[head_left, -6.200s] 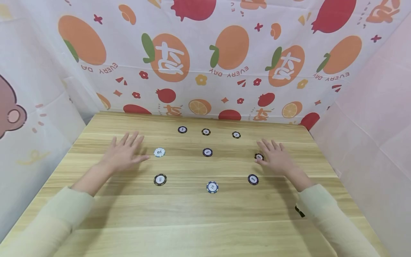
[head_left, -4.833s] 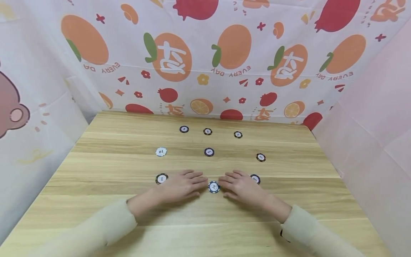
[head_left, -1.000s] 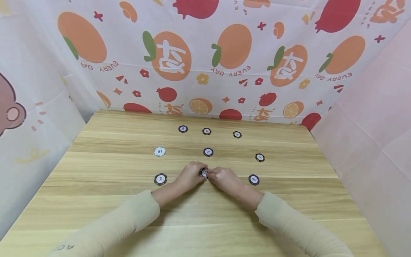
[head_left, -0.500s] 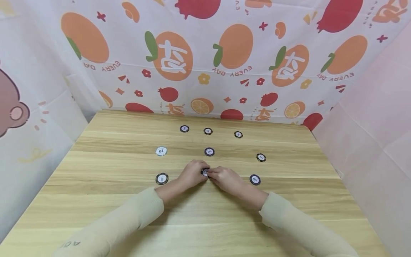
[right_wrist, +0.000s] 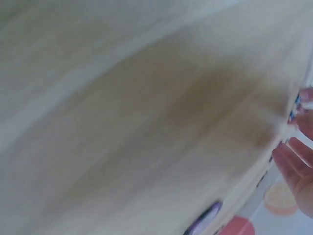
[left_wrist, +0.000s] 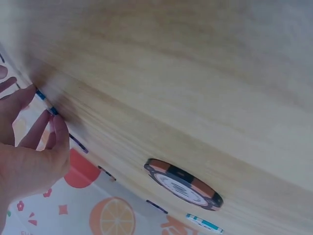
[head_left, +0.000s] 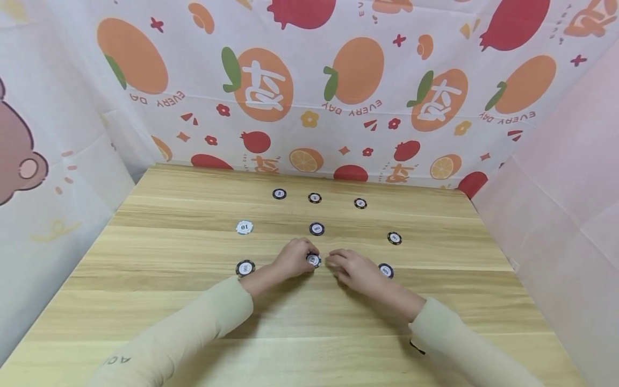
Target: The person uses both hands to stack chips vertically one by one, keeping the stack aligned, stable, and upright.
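My left hand (head_left: 296, 259) pinches the rim of a blue-and-white poker chip (head_left: 314, 260) marked 10, near the middle of the table; its left edge is behind the fingers. In the left wrist view the thumb and fingers meet the edge of this chip (left_wrist: 47, 102). Whether it is lifted or touches the wood, I cannot tell. Just right of it my right hand (head_left: 359, 273) holds nothing, its fingers loosely extended toward the chip and apart from it. A dark purple chip (head_left: 386, 270) lies beside the right hand, partly covered.
Beyond the hands lies a dark chip (head_left: 316, 229), with several more along the back. A white chip (head_left: 244, 227) and a black chip (head_left: 245, 267) lie left, another black chip (head_left: 394, 238) right. A fruit-printed curtain (head_left: 309, 80) hangs behind the wooden table (head_left: 309, 344).
The hands came inward from the sides, and the blue-and-white chip shifted away from me. Both hands were on it half a second ago; now the right has let go and drawn back rightward.
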A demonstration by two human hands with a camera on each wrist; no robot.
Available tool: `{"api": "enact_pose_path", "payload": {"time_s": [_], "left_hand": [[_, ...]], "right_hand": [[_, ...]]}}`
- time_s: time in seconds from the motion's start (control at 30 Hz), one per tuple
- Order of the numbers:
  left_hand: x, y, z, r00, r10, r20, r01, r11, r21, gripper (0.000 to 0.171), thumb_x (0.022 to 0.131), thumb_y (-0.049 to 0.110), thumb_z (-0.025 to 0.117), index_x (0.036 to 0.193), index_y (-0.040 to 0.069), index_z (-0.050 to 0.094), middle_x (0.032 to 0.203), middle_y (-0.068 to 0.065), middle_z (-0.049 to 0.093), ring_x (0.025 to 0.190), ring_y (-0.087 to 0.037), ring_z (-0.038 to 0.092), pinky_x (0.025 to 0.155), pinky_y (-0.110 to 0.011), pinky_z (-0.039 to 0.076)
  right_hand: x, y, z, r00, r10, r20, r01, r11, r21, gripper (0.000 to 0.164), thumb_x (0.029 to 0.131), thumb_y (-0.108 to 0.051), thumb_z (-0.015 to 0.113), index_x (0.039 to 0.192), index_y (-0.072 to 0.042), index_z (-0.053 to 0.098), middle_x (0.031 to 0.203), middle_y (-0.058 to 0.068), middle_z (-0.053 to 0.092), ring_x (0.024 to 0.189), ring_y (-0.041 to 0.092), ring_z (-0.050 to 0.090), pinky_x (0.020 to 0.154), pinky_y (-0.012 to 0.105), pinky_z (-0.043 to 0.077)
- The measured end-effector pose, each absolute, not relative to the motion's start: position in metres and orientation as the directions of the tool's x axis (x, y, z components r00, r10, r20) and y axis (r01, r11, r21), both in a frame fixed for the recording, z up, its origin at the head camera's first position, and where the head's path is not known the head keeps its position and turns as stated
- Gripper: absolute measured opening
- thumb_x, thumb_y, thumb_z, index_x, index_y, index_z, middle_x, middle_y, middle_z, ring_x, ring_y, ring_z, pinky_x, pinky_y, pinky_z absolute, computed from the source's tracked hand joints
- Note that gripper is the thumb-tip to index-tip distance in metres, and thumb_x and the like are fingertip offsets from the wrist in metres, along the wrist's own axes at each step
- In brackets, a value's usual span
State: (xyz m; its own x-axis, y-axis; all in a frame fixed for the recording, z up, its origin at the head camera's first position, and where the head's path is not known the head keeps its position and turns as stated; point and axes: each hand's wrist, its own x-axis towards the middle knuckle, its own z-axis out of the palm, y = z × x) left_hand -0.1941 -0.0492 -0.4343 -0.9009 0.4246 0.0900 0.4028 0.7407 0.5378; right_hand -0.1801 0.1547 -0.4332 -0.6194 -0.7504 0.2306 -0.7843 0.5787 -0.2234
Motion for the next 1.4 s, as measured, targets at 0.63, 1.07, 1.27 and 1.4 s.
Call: {"api": "enact_pose_path", "payload": {"time_s": [0.63, 1.07, 1.27, 1.4], "left_hand": [[-0.191, -0.046, -0.431, -0.907, 0.411, 0.087, 0.387, 0.737, 0.555, 0.03, 0.063, -0.001, 0.077, 0.092, -0.002, 0.07, 0.093, -0.013, 0.062, 0.086, -0.028, 0.054, 0.077, -0.034, 0.045], [-0.189, -0.046, -0.43, -0.909, 0.406, 0.091, 0.385, 0.738, 0.554, 0.03, 0.062, -0.001, 0.076, 0.091, -0.002, 0.07, 0.094, -0.012, 0.062, 0.085, -0.027, 0.054, 0.076, -0.034, 0.046], [-0.189, -0.046, -0.43, -0.904, 0.416, 0.098, 0.399, 0.738, 0.544, 0.03, 0.063, -0.001, 0.076, 0.092, -0.001, 0.07, 0.093, -0.012, 0.061, 0.085, -0.027, 0.054, 0.076, -0.033, 0.045], [-0.188, -0.046, -0.429, -0.907, 0.409, 0.095, 0.39, 0.736, 0.554, 0.029, 0.063, -0.002, 0.076, 0.092, -0.001, 0.07, 0.094, -0.012, 0.061, 0.085, -0.027, 0.054, 0.075, -0.033, 0.046]], "right_hand": [[-0.184, 0.226, -0.417, -0.807, -0.584, 0.089, -0.587, 0.778, -0.224, 0.032, 0.077, -0.01, 0.071, 0.107, -0.003, 0.064, 0.105, 0.011, 0.06, 0.089, 0.023, 0.059, 0.072, 0.038, 0.05], [-0.179, 0.235, -0.418, -0.844, -0.535, -0.037, -0.517, 0.831, -0.205, 0.035, 0.074, -0.014, 0.074, 0.106, -0.006, 0.064, 0.107, 0.011, 0.058, 0.096, 0.028, 0.057, 0.076, 0.043, 0.048], [-0.179, 0.235, -0.419, -0.836, -0.549, -0.022, -0.531, 0.818, -0.222, 0.032, 0.074, -0.011, 0.074, 0.103, -0.005, 0.065, 0.103, 0.011, 0.058, 0.093, 0.027, 0.057, 0.075, 0.042, 0.048], [-0.178, 0.235, -0.419, -0.826, -0.564, -0.009, -0.545, 0.803, -0.24, 0.03, 0.073, -0.007, 0.073, 0.101, -0.002, 0.065, 0.1, 0.011, 0.058, 0.091, 0.027, 0.057, 0.077, 0.041, 0.048]]}}
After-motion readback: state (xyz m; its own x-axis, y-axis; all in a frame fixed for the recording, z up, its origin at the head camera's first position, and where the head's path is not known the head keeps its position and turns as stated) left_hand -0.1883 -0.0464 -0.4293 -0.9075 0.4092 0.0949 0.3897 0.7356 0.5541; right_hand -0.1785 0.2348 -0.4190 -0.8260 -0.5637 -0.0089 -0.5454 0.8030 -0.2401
